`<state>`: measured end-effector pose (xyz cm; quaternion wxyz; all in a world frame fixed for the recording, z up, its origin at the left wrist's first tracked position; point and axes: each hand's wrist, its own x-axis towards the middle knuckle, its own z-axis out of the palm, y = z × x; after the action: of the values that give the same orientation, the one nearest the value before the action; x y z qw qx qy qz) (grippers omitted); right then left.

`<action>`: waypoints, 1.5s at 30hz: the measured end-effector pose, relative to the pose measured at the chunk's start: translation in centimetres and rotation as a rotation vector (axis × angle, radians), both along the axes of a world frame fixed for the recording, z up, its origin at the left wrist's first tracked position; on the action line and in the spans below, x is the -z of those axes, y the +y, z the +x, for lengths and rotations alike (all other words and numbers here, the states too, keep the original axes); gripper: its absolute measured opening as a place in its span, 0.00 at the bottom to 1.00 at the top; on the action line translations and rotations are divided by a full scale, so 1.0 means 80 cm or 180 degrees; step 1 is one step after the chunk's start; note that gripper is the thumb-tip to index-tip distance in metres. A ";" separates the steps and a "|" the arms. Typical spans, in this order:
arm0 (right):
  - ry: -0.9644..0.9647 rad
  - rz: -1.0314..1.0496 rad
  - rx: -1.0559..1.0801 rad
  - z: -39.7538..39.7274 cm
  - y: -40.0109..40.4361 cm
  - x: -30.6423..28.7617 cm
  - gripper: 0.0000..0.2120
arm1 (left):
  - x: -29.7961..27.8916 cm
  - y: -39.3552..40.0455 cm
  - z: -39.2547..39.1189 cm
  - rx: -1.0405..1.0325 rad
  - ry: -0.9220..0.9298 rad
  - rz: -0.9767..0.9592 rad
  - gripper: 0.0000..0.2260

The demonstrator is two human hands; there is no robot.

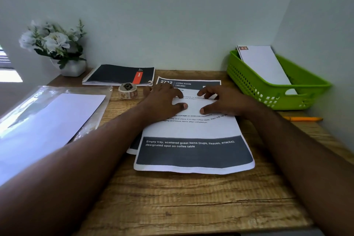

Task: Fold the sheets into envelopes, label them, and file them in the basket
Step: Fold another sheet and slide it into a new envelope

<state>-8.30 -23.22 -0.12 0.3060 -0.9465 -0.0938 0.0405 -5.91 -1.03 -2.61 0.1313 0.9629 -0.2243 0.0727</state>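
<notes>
One labelled envelope (265, 65) is filed in your basket (249, 80), while your left hand (162, 99) and right hand (222, 101), grip slack, press the unfolded sheet (193, 130).

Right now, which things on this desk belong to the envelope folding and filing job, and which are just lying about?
Job:
printed sheet under the left hand and right hand
green basket holding an envelope
tape roll
blank envelopes in a plastic sleeve
orange pen

Lying about:
spiral notebook
flower pot
</notes>
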 end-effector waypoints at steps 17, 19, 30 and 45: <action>-0.0210 -0.0210 -0.0285 -0.007 0.008 -0.010 0.18 | -0.015 -0.002 -0.015 0.0114 0.0069 -0.0099 0.31; -0.0835 0.0056 -0.0299 -0.007 0.010 -0.008 0.15 | -0.020 0.000 -0.018 0.0181 -0.0614 -0.0286 0.25; -0.1638 -0.1746 -0.0165 -0.012 0.007 -0.008 0.15 | -0.024 -0.015 -0.028 0.0451 -0.0990 0.0391 0.16; -0.0309 -0.1353 -0.0584 -0.014 0.030 0.000 0.22 | -0.005 -0.023 -0.018 0.0101 -0.0112 0.0473 0.16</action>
<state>-9.44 -20.80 -0.15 0.0900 -0.9780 -0.1834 0.0414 -7.39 -2.89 -2.18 0.0565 0.9649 -0.2466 0.0707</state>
